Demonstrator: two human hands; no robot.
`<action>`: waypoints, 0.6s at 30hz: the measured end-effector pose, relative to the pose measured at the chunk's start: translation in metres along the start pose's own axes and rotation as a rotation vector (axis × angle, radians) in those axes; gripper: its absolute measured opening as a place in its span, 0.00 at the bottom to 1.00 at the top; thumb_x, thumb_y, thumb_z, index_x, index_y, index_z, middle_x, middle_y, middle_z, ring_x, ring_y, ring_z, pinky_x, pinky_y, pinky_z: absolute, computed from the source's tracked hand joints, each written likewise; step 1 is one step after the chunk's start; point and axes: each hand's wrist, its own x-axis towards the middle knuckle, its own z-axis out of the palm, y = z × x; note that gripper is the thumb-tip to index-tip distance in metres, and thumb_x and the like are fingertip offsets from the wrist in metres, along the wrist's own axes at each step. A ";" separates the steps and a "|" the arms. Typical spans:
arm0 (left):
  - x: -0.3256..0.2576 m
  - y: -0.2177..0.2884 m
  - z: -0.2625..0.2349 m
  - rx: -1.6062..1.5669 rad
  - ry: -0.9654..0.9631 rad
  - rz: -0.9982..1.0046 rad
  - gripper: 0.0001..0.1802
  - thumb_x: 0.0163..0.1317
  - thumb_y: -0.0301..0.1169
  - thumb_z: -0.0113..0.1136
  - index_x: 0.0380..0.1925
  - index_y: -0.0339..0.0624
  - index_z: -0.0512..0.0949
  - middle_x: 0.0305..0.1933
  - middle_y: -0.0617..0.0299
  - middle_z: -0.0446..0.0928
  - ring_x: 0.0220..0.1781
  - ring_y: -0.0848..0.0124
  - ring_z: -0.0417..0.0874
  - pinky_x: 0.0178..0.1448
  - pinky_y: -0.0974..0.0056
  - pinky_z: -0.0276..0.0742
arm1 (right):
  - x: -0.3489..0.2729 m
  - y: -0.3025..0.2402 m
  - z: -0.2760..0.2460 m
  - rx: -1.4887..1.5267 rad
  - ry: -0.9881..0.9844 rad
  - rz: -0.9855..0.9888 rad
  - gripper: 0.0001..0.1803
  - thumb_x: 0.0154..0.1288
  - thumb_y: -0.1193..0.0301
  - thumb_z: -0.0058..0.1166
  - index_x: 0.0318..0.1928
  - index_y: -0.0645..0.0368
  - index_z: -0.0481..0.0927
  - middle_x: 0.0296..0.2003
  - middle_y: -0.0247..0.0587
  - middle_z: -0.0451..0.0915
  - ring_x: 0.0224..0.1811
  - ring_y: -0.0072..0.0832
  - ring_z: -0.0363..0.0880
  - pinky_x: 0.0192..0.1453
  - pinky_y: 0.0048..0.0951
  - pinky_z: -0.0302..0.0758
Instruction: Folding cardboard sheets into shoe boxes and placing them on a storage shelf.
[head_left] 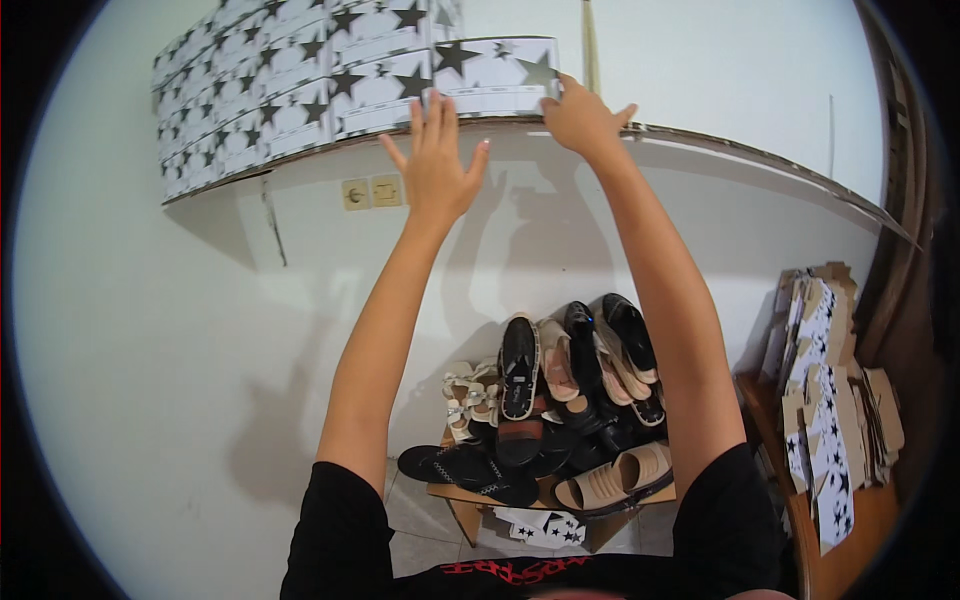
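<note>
Box [495, 80] faces outward, long edges horizontal

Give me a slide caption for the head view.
Left hand and right hand at a star-patterned box on a wall shelf, above shoes crowded on a wooden stand.

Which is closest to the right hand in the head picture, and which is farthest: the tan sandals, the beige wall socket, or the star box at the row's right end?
From the right hand:
1. Star box: right by its fingers, on the shelf.
2. Beige wall socket: lower left, under the shelf.
3. Tan sandals: far below.
</note>
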 end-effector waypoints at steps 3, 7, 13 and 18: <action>-0.004 0.014 0.007 0.000 0.023 -0.100 0.38 0.58 0.52 0.49 0.64 0.43 0.56 0.72 0.60 0.45 0.74 0.58 0.40 0.63 0.29 0.26 | -0.007 0.001 0.001 0.046 0.057 -0.086 0.26 0.59 0.58 0.46 0.53 0.62 0.67 0.41 0.51 0.79 0.52 0.47 0.73 0.61 0.72 0.33; 0.000 0.067 0.005 -0.140 0.123 -0.250 0.39 0.57 0.52 0.51 0.64 0.45 0.57 0.72 0.56 0.43 0.74 0.53 0.34 0.60 0.26 0.24 | -0.036 0.026 0.004 0.232 0.490 -0.295 0.25 0.55 0.61 0.52 0.51 0.61 0.68 0.46 0.51 0.74 0.53 0.44 0.71 0.63 0.69 0.36; -0.019 0.215 -0.018 -0.847 0.351 -0.092 0.18 0.58 0.34 0.50 0.47 0.40 0.74 0.66 0.48 0.59 0.70 0.49 0.50 0.69 0.46 0.42 | -0.127 0.122 -0.075 -0.001 0.240 -0.486 0.20 0.50 0.68 0.56 0.46 0.54 0.72 0.44 0.41 0.72 0.53 0.39 0.68 0.61 0.68 0.44; -0.095 0.374 -0.011 -1.690 0.017 -0.125 0.10 0.54 0.27 0.50 0.34 0.34 0.76 0.40 0.52 0.78 0.44 0.61 0.78 0.51 0.61 0.71 | -0.227 0.256 -0.151 0.215 -0.648 0.104 0.23 0.55 0.60 0.54 0.49 0.60 0.73 0.41 0.54 0.78 0.45 0.49 0.75 0.54 0.46 0.69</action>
